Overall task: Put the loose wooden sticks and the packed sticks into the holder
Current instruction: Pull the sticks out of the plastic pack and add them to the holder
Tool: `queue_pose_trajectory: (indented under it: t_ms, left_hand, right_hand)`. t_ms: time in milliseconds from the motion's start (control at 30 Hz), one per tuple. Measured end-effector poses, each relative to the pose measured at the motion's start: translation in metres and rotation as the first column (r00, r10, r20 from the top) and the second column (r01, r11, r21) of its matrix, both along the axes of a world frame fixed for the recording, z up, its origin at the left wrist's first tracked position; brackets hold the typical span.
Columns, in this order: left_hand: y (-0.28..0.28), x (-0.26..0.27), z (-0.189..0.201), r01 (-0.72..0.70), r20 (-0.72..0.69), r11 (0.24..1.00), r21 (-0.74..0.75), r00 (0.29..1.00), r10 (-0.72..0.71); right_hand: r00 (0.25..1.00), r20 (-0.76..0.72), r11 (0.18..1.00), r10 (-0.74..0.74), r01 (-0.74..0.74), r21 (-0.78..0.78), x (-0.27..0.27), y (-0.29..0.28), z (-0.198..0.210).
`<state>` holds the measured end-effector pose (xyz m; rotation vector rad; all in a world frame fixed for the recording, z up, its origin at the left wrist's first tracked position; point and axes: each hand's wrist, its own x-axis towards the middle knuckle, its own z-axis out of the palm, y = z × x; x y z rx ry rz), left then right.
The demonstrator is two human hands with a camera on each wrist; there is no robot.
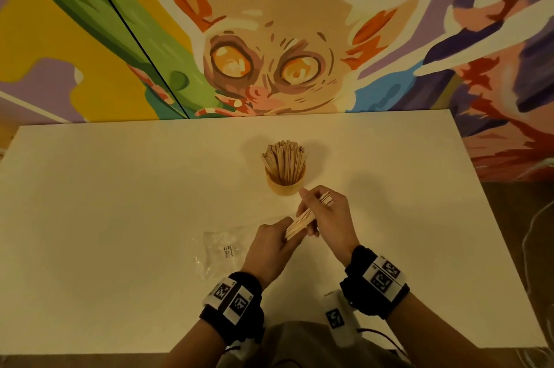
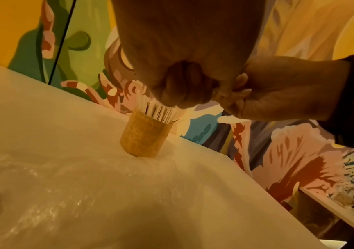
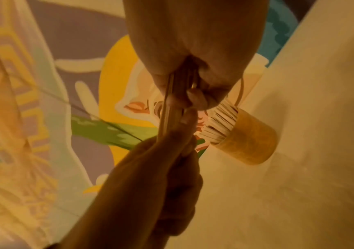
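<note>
A round wooden holder (image 1: 284,186) stands mid-table, packed with upright wooden sticks (image 1: 284,159). Just in front of it, both hands hold one bundle of wooden sticks (image 1: 301,223) slanting up to the right. My left hand (image 1: 277,243) grips the bundle's lower end. My right hand (image 1: 325,214) is curled round its upper part, close to the holder's right side. The right wrist view shows the bundle (image 3: 169,118) running between the fingers, with the holder (image 3: 250,139) beyond. In the left wrist view the holder (image 2: 144,136) stands below my curled left hand (image 2: 182,79).
A crumpled clear plastic bag (image 1: 220,250) with a small label lies on the white table (image 1: 120,217), left of my left hand. A small white device (image 1: 338,318) sits near the front edge. A painted wall rises behind the table's far edge.
</note>
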<state>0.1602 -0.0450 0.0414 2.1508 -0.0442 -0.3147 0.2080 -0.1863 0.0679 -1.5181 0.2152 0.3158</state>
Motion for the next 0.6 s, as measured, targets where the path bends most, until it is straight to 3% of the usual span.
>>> queue_pose_trajectory:
  t_ms: [100, 233, 500, 600]
  left_hand:
    - [-0.001, 0.002, -0.003, -0.079, -0.016, 0.996, -0.047, 0.997, 0.079]
    - [-0.003, 0.013, -0.012, -0.275, -0.149, 0.934, -0.229, 0.958, 0.245]
    - [0.007, 0.063, -0.029, -0.293, -0.249, 0.865, -0.408, 0.947, 0.203]
    - [0.021, 0.081, -0.037, -0.462, -0.168, 0.793, -0.397, 0.886, 0.432]
  right_hand:
    - [0.998, -0.012, 0.998, 0.057, -0.057, -0.025, 0.008, 0.004, -0.006]
    - [0.996, -0.008, 0.996, 0.090, -0.090, -0.019, 0.020, 0.004, -0.011]
    - [0.996, 0.083, 0.997, 0.041, -0.035, -0.070, 0.085, -0.007, -0.025]
    - [0.988, 0.153, 0.995, -0.002, 0.017, -0.096, 0.120, -0.012, -0.020]
